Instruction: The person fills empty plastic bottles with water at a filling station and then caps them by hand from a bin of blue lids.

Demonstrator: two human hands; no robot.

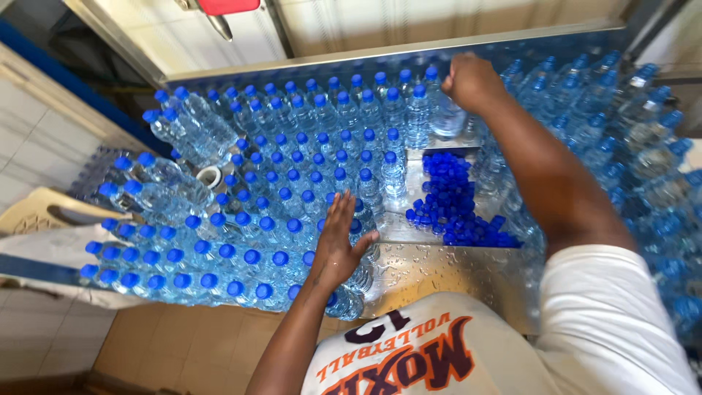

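Observation:
Many clear plastic water bottles with blue caps [292,153] stand packed together on a wet steel table [431,274]. My left hand [340,245] lies flat with fingers spread on the caps of bottles at the near edge of the group. My right hand [472,79] reaches to the far side, fingers closed on a bottle [444,111] near the back wall. A heap of loose blue caps [457,201] lies on the steel between the two hands.
A few bottles lie on their sides at the left [168,183], one uncapped. A mirrored steel wall on the right [621,139] reflects the bottles. A beige plastic crate [44,208] and tiled floor [183,344] sit to the left and below.

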